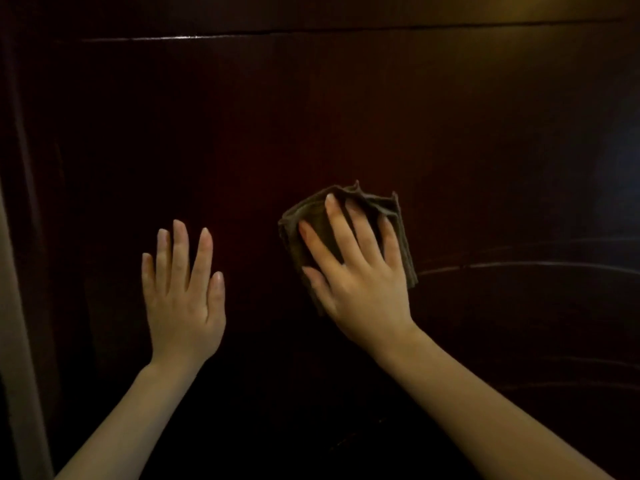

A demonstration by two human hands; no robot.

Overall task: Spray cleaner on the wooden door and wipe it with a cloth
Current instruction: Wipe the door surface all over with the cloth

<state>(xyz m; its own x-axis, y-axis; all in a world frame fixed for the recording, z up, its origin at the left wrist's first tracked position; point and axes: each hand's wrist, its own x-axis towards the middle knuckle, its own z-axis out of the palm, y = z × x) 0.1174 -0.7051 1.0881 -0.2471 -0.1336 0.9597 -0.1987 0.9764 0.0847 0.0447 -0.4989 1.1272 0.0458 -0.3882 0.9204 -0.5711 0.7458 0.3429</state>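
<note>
Dim room. A dark glossy wooden door (346, 116) fills the view, with a pale frame strip (17, 323) beside its left edge and a horizontal groove (311, 33) near the top.

My right fingers (337, 223) are straight and spread, pressed flat on the folded brown cloth (301, 220); the thumb is out left near the cloth's lower edge. My right hand (363, 289) covers most of it, and cloth corners stick out above the fingertips and to the right. The cloth lies flat on the door, right of centre, well below the groove.

My left fingers (180, 251) are straight and close together, thumb slightly apart. My left hand (183, 296) is palm-flat on bare wood, nearer the left edge and well apart from the cloth, holding nothing.

Faint curved streaks (519, 265) arc toward the right edge. No spray bottle in view.

Judgement: wiping step in hand.

Risks:
- Nothing pinches the cloth, only flat pressure, so easing off could let it slide down or drop.
- Loose folds may bunch and smear.
- The bare left palm likely prints the gloss.
- Low light could hide missed patches.
</note>
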